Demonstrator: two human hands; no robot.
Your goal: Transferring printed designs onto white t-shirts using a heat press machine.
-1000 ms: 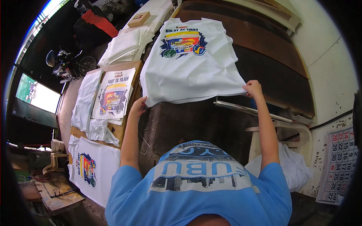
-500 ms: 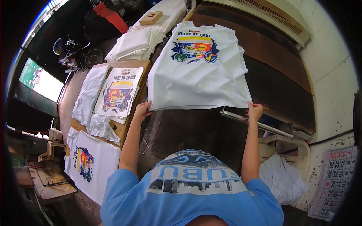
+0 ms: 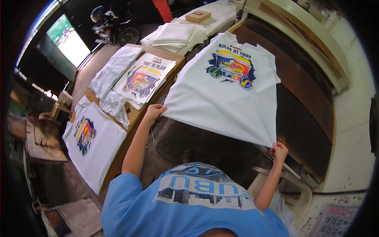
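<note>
My left hand (image 3: 155, 111) grips the lower left corner of a white shirt (image 3: 225, 106) with a colourful printed design, beside the wooden board's edge. My right hand (image 3: 278, 150) pinches the lower right corner, near a metal bar. The shirt's hem is stretched between both hands, while its upper part reaches over a dark brown slanted panel (image 3: 310, 130). On the wooden board (image 3: 169, 59) at the left lie a stack of printed paper sheets (image 3: 140, 85), a bunched white cloth (image 3: 114, 67) and another printed white shirt (image 3: 100, 156).
A white sheet stack (image 3: 173, 35) and a cardboard box (image 3: 198, 15) sit on the back table. A motorbike (image 3: 114, 31) stands back left. A pale wall (image 3: 351, 126) borders the right, with a white plastic chair (image 3: 300, 193) low beside me. A cluttered bench (image 3: 43, 140) is at far left.
The view has swung so the surroundings appear tilted and further right. The held shirt now slants, its right corner lower in the picture with my right hand. Both hands still grip it.
</note>
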